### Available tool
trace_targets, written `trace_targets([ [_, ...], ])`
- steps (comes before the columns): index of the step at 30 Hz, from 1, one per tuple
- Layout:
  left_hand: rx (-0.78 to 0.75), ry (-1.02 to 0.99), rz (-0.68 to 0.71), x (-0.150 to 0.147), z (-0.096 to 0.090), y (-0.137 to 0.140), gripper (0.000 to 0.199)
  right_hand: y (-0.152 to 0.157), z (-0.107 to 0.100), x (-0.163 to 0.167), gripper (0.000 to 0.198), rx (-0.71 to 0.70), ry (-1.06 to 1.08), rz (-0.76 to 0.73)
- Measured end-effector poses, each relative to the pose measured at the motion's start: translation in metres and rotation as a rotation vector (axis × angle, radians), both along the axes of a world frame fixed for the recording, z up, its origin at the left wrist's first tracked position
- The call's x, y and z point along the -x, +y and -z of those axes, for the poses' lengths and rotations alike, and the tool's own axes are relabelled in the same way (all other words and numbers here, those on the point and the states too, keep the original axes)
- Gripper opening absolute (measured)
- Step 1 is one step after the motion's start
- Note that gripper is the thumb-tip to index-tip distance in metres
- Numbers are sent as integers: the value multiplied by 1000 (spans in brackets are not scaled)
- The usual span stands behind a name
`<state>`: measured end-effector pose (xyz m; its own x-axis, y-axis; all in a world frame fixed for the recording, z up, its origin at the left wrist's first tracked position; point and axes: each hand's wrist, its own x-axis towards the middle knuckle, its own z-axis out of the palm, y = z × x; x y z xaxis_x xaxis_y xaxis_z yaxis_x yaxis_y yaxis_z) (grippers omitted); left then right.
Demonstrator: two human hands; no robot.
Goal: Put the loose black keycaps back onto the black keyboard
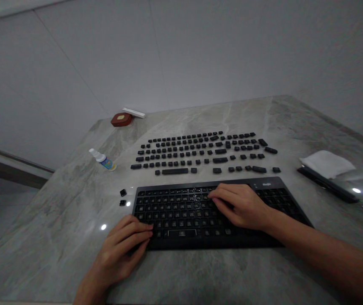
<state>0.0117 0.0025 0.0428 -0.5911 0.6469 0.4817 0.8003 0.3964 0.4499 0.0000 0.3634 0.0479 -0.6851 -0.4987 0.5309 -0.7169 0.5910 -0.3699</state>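
Note:
A black keyboard (181, 242) lies on the grey marbled table, its key sockets bare of caps. My left hand (120, 248) closes over the front left corner of the keyboard, fingertips on its top and thumb by the front edge. Above the upper part of the board, right of its middle, my right hand (236, 205) is closed in a pinch, fingertips down at the top rows. Anything between those fingertips is too small or hidden to make out. Behind the keyboard, loose black keycaps are laid out in rows, with a long space bar cap (175, 171) in front.
Two small black keycaps (123, 192) lie left of the keyboard. Farther left, a white spray bottle (103, 160) lies tipped over. A brown case (121, 119) and a white strip (133, 112) are near the wall. At right, a white cloth (329, 163) touches a dark long object (327, 184).

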Motion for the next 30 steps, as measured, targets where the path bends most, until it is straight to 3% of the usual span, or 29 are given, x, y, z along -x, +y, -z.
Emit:
trace_targets([
  [30,-30,0,31,4,-1,-3,25,1,2,0,17,2,-18,-13],
])
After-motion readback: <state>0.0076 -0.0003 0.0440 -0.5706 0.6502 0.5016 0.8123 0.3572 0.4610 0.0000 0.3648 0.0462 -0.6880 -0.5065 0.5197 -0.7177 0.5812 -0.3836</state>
